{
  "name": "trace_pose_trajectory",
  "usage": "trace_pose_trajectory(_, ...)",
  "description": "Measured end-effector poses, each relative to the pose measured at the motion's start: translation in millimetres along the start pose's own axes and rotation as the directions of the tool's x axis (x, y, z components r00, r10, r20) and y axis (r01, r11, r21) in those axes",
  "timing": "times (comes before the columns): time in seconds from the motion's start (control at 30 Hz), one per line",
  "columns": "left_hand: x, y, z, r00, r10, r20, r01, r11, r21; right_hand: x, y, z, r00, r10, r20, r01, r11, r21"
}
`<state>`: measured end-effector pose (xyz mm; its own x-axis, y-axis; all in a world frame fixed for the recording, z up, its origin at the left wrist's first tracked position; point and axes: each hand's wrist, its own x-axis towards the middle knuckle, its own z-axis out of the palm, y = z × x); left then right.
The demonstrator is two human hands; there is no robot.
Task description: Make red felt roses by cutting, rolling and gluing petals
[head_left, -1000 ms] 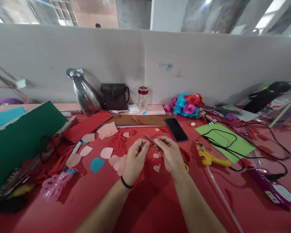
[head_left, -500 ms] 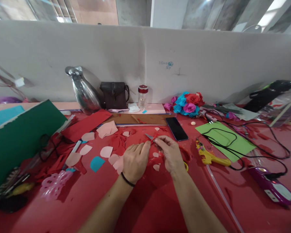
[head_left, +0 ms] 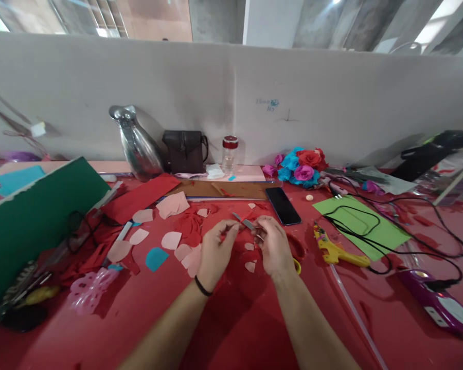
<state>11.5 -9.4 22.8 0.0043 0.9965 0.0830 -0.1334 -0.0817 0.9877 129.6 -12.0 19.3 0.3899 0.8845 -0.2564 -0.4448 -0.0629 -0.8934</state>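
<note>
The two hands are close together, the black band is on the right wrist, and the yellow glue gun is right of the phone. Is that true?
Not quite: the head view shows the black band on the left wrist. The left hand and right hand are close together, and the yellow glue gun is right of the phone.

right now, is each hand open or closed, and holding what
Left hand: closed in a pinch, apparently on a small red strip.
Right hand: closed, holding a thin grey metal tool.
</note>
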Motion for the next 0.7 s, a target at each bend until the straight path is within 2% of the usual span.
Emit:
trace_pose_trajectory(0.17, 3.0, -8.7, 4.4, 0.99, -0.14, -0.029, 0.125, 0.946, -0.298, -9.7, 7.9, 9.1, 0.976, 0.064, 0.206, -0.04, 0.992, -0.116)
trace_pose_trajectory(0.27, 5.0, -13.5, 3.3, 0.976, -0.217, 0.004, 0.199, 0.888, -0.415, -13.5, 11.4, 13.4, 0.959, 0.077, 0.273, -0.054, 0.994, -0.09)
trace_pose_trajectory(0.5, 6.1, -4.5, -1.2, 0.975, -0.221, -0.01, 0.202, 0.907, -0.369, -12.3, 12.2, 11.0, 0.936, 0.005, 0.353, 0.037, 0.993, -0.112)
trace_pose_trajectory(0.63, 7.2, -0.6, -4.4, 0.95, -0.273, 0.151, 0.312, 0.836, -0.452, -12.6, 10.1, 11.2, 0.915, 0.041, 0.401, -0.039, 0.999, -0.015)
trace_pose_trajectory(0.7, 8.2, 0.8, -5.9, 0.94, -0.285, 0.187, 0.341, 0.814, -0.47, -13.1, 8.6, 11.9, 0.912, 0.052, 0.407, -0.061, 0.998, 0.008)
